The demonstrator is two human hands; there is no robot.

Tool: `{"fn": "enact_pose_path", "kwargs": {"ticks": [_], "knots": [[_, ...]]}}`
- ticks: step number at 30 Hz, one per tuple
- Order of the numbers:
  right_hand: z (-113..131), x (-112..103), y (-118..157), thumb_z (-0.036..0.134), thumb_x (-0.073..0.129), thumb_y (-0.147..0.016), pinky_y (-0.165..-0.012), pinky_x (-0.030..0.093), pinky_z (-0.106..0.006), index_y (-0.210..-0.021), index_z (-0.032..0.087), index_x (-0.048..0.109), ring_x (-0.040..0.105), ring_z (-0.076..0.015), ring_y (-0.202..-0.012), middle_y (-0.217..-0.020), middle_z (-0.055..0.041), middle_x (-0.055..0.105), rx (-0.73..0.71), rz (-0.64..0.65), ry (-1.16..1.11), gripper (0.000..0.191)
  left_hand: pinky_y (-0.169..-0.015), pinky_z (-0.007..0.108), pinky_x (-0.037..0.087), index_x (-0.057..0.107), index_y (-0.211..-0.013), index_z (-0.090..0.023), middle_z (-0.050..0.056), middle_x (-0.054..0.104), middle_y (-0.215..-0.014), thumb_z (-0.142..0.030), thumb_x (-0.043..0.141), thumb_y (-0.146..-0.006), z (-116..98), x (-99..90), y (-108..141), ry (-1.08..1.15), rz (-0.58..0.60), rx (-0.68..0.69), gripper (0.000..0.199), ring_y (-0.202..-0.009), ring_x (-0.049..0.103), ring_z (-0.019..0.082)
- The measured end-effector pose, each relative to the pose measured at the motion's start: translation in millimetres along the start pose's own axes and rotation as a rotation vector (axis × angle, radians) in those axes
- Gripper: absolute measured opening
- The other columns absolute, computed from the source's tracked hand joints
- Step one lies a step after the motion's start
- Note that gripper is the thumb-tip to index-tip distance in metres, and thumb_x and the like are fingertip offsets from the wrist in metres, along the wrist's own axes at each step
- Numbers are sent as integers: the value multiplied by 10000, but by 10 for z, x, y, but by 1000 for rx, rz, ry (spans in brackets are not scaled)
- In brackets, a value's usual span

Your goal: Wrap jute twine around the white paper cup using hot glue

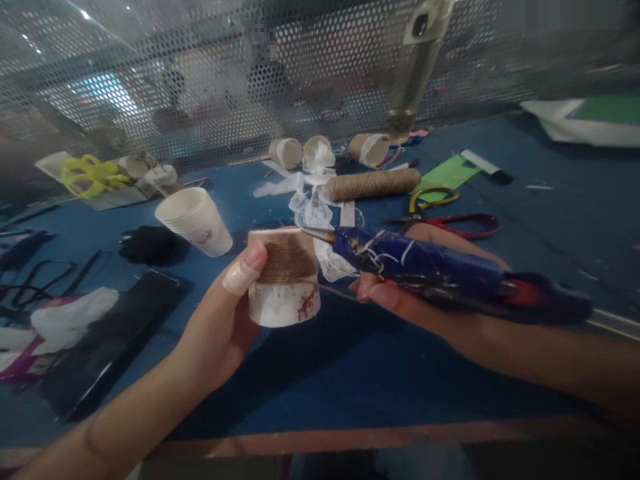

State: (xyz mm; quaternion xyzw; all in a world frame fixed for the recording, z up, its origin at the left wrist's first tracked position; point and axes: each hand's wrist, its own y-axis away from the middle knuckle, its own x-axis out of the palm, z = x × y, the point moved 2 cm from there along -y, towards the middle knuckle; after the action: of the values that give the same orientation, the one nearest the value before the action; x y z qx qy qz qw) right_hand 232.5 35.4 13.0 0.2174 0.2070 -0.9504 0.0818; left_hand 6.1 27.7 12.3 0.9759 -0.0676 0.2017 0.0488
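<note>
- Cup (285, 305), printed, upper part wound with brown twine (287, 261); held above the desk (350, 393), midway along its near side; interior hidden.
- Left grip (223, 330): thumb and fingers closed around the cup's side.
- Right grip (415, 310): curled about a blue glue gun (420, 263), nozzle at the cup's upper rim; fingertips pinching a twine strand (343, 292).
- Cup stack (193, 223), nested, tilted, toward the desk's far left corner.
- Three twine-wrapped cups (287, 153), lying by the far edge; middle one with white material (324, 157) at its mouth.
- White tray (123, 199), far left corner, containing yellow-handled scissors (93, 177).
- Twine roll (375, 183), near the far edge.
</note>
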Motion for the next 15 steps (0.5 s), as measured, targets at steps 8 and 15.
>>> {"fn": "enact_pose_path", "kwargs": {"ticks": [8, 15], "knots": [[38, 48, -2, 233, 715, -844, -635, 510, -308, -777, 275, 593, 652, -160, -720, -843, 32, 688, -125, 124, -125, 145, -814, 263, 580, 775, -1073, -178, 40, 804, -1038, -479, 670, -893, -25, 37, -19, 60, -86, 49, 365, -914, 735, 188], [4, 52, -18, 167, 683, -803, -580, 452, -342, -725, 269, 566, 574, -172, -621, -691, 38, 592, -172, 179, -199, 173, -867, 361, 537, 719, -1136, -133, 85, 779, -1044, -499, 651, -904, -31, 17, -3, 38, -191, 86, 438, -925, 723, 235]]}}
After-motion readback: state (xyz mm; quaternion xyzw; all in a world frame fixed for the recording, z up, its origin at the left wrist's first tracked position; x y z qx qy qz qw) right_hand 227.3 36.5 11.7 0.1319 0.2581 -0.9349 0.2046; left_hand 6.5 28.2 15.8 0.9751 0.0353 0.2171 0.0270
